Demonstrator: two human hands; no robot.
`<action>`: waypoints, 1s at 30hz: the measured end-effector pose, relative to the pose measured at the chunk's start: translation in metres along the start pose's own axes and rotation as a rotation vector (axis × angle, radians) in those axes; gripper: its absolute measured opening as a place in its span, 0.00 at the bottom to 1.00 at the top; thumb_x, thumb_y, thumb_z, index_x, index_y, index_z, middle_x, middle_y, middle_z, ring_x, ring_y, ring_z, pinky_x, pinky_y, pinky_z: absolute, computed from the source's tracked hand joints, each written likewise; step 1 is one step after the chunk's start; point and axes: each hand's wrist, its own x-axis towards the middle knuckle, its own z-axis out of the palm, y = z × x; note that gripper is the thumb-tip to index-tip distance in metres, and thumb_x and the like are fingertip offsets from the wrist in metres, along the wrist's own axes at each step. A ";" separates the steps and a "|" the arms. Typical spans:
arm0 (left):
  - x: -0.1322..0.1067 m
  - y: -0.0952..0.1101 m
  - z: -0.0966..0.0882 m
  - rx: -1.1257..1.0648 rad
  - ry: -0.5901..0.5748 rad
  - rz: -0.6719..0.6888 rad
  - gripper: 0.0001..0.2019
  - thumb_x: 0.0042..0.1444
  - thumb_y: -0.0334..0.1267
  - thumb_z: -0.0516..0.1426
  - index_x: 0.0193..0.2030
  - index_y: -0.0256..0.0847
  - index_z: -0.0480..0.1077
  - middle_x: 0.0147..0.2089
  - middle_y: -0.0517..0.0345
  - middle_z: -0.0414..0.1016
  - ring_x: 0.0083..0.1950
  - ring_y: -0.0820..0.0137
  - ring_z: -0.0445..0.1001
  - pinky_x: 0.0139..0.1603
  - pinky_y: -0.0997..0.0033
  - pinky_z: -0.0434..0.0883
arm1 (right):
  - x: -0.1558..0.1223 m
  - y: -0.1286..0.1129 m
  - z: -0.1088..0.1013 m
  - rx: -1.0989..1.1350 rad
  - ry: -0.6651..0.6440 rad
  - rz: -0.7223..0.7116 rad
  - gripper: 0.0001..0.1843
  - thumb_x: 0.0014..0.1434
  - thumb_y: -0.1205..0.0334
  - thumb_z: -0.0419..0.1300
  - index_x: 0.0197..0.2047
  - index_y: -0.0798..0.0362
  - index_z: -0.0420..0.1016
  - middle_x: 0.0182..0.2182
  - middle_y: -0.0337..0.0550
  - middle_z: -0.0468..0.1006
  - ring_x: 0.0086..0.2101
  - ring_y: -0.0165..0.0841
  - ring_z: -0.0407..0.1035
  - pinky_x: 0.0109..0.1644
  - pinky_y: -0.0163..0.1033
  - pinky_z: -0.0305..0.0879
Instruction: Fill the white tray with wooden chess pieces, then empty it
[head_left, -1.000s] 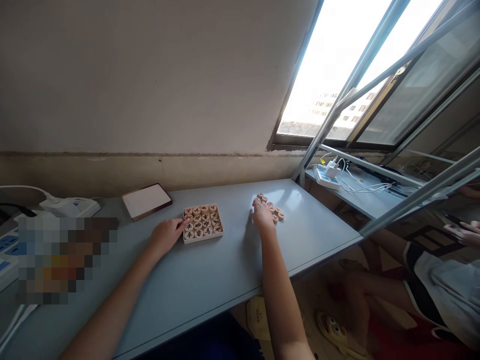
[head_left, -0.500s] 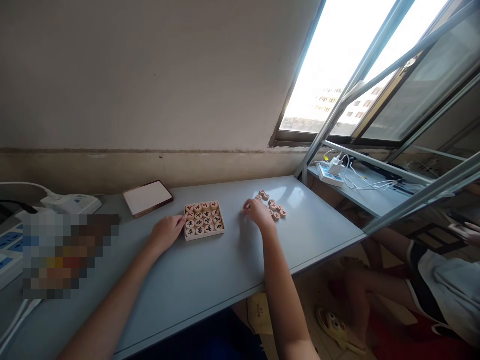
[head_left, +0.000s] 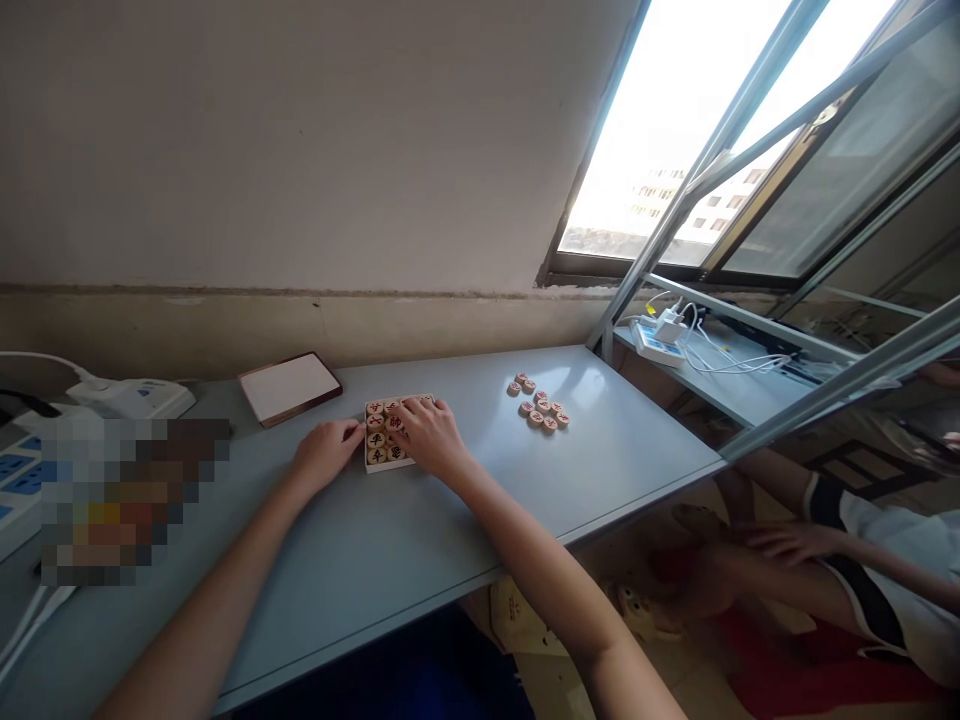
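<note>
A shallow pale box (head_left: 388, 466) on the desk is filled with round wooden Chinese chess pieces bearing red and black characters. My left hand (head_left: 326, 452) is at the box's left edge, its thumb and fingers pinched together against the wall. Over the right half of the box lies my right hand (head_left: 431, 435), covering many pieces. Its fingertips are curled at a red-marked Chinese chess piece (head_left: 395, 422) in the second row; the hand partly hides how they grip it. Several loose Chinese chess pieces (head_left: 544, 405) lie on the desk to the right.
A box lid (head_left: 291, 388) lies near the wall, left of the box. Power strips (head_left: 146, 402) and cables occupy the desk's left end. A metal frame (head_left: 622, 300) rises at the right corner. Another person (head_left: 855, 570) sits at lower right.
My right hand has moved left from beside the loose pieces to over the box. A red-marked piece now shows at its fingertips. My left hand stays at the box's edge.
</note>
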 end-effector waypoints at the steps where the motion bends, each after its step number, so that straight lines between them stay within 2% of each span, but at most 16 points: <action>1: 0.000 0.000 0.000 -0.007 -0.002 0.002 0.21 0.58 0.50 0.40 0.22 0.42 0.61 0.20 0.58 0.68 0.27 0.68 0.67 0.28 0.71 0.54 | 0.000 0.000 0.002 -0.002 0.006 0.009 0.12 0.64 0.56 0.48 0.44 0.52 0.67 0.41 0.47 0.73 0.42 0.36 0.64 0.44 0.40 0.53; 9: 0.000 -0.001 0.002 0.033 0.017 -0.006 0.20 0.57 0.48 0.41 0.22 0.42 0.62 0.21 0.56 0.69 0.28 0.67 0.67 0.28 0.71 0.53 | 0.000 0.002 0.011 0.048 0.020 0.074 0.11 0.61 0.58 0.52 0.45 0.51 0.68 0.41 0.45 0.73 0.44 0.38 0.62 0.45 0.42 0.50; 19: 0.000 0.000 0.004 0.071 0.038 -0.028 0.20 0.58 0.47 0.41 0.28 0.42 0.69 0.27 0.54 0.74 0.31 0.64 0.70 0.28 0.71 0.54 | 0.001 0.000 0.013 0.144 0.040 0.123 0.13 0.59 0.60 0.53 0.48 0.49 0.66 0.43 0.44 0.73 0.45 0.37 0.62 0.45 0.41 0.50; 30: -0.002 0.002 0.002 0.076 0.029 -0.030 0.22 0.59 0.48 0.40 0.28 0.42 0.69 0.28 0.53 0.74 0.32 0.64 0.70 0.28 0.71 0.55 | -0.001 0.000 0.011 0.167 0.017 0.128 0.15 0.59 0.61 0.52 0.50 0.48 0.65 0.45 0.43 0.73 0.47 0.36 0.62 0.47 0.41 0.50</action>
